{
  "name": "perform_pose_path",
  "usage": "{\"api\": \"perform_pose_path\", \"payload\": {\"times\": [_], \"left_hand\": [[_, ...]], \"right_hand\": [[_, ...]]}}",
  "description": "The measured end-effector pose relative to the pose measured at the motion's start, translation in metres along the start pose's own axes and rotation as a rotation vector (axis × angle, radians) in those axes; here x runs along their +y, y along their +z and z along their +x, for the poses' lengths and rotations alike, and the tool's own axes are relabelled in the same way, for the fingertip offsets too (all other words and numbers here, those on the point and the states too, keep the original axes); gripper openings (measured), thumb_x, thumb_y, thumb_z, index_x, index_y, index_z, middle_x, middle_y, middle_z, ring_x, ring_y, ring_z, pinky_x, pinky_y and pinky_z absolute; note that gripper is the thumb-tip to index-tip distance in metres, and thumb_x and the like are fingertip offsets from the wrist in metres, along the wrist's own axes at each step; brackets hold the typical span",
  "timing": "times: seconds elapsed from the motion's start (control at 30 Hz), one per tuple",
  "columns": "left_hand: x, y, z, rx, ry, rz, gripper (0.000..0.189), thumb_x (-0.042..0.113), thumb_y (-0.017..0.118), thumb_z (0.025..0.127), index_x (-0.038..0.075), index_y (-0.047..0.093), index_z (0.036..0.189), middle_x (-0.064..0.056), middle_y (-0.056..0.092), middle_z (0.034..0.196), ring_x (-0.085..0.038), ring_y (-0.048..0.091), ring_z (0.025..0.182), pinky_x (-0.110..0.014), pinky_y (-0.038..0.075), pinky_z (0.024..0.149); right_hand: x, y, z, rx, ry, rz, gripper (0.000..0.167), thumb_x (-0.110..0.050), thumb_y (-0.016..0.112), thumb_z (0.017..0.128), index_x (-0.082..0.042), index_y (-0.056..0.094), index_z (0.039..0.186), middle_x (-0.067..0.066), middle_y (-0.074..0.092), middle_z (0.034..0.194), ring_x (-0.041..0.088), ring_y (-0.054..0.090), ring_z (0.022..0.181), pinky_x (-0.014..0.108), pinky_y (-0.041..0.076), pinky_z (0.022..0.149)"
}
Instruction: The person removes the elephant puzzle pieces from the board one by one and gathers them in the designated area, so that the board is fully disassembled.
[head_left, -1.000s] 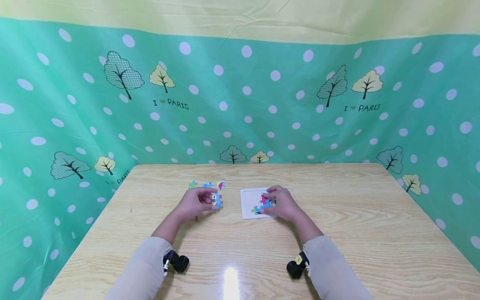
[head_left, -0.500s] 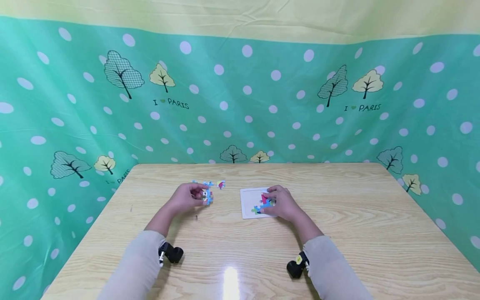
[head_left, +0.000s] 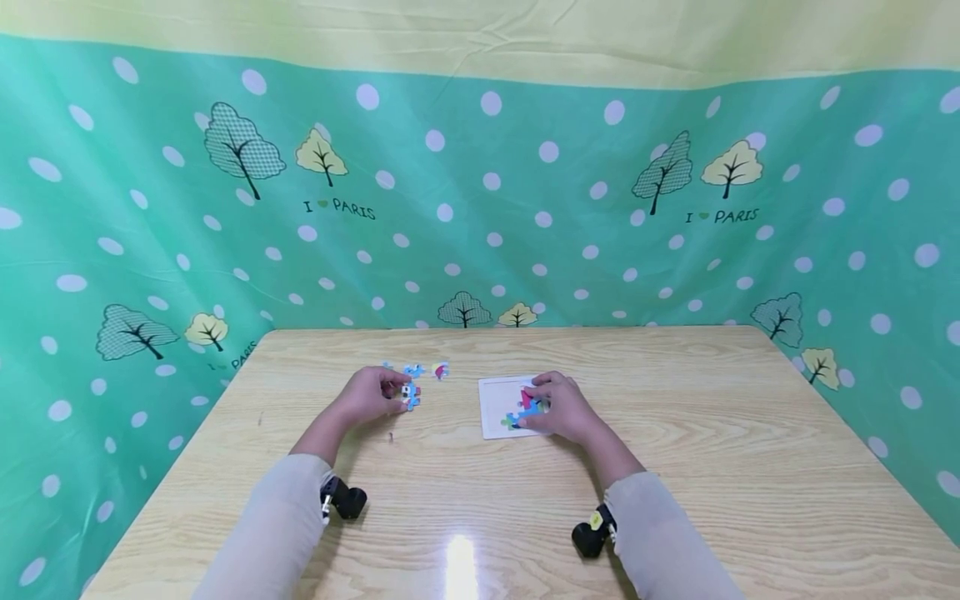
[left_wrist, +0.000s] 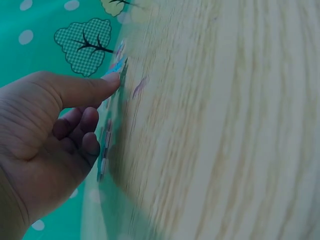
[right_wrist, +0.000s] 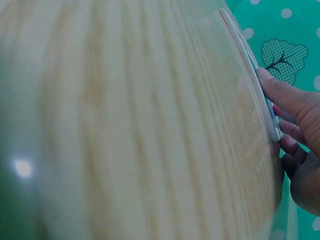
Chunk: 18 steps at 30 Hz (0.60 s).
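Note:
In the head view my left hand (head_left: 369,394) pinches a blue jigsaw puzzle piece (head_left: 411,395) with a white patch, low over the table. From the left wrist, the thumb shows stretched out and the other fingers curl below it. My right hand (head_left: 564,410) grips the right side of a flat white puzzle tray (head_left: 495,408), its thumb and fingertips over several joined pieces (head_left: 528,409) in red, blue and green. The right wrist view shows the thumb at the tray's edge (right_wrist: 250,70); the hand hides the tray's right part.
Loose puzzle pieces lie just behind my left hand: a blue one (head_left: 413,370), one with red and yellow (head_left: 440,370), and another mostly hidden. A small dark mark (head_left: 391,437) shows on the wooden table (head_left: 480,492). A green dotted cloth (head_left: 480,208) hangs behind.
My left hand has moved left and slightly away from me, carrying the blue puzzle piece from the tray's side. The right hand stays on the tray.

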<state>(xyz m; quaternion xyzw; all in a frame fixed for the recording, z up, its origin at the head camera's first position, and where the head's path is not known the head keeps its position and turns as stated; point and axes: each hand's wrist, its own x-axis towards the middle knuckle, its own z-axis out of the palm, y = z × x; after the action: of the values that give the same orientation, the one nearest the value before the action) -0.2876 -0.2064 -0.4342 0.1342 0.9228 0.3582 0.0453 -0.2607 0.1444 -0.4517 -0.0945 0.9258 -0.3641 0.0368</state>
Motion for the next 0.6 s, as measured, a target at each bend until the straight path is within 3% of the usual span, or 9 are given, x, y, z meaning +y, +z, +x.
{"api": "perform_pose_path", "payload": {"times": [0.17,0.37,0.6], "left_hand": [[-0.0029,0.0001,0.0012,0.018,0.009,0.005,0.038,-0.001,0.085,0.082,-0.005,0.074,0.118,-0.006,0.065,0.088,-0.02,0.056,0.083,-0.033,0.049,0.074],[-0.0065,-0.0013,0.0023,0.019,-0.025,-0.016,0.039,0.003,0.085,0.083,-0.004,0.073,0.119,-0.007,0.066,0.092,-0.021,0.057,0.087,-0.034,0.05,0.078],[-0.0072,-0.0047,-0.0016,0.042,-0.044,-0.095,0.043,0.006,0.085,0.084,-0.002,0.071,0.124,-0.014,0.07,0.113,-0.028,0.061,0.101,-0.039,0.054,0.087]], "right_hand": [[0.0007,0.0005,0.0002,0.002,-0.006,-0.001,0.058,-0.02,0.09,0.084,-0.002,0.068,0.135,0.011,0.053,0.145,0.034,0.042,0.137,0.048,0.041,0.114],[0.0003,0.0005,-0.0003,0.007,-0.011,0.001,0.058,-0.02,0.09,0.083,-0.001,0.068,0.134,0.011,0.053,0.145,0.034,0.042,0.137,0.048,0.04,0.114],[-0.0007,0.0001,-0.001,0.009,-0.004,-0.007,0.058,-0.02,0.09,0.083,-0.001,0.068,0.134,0.011,0.053,0.145,0.034,0.043,0.138,0.049,0.04,0.114]]}}
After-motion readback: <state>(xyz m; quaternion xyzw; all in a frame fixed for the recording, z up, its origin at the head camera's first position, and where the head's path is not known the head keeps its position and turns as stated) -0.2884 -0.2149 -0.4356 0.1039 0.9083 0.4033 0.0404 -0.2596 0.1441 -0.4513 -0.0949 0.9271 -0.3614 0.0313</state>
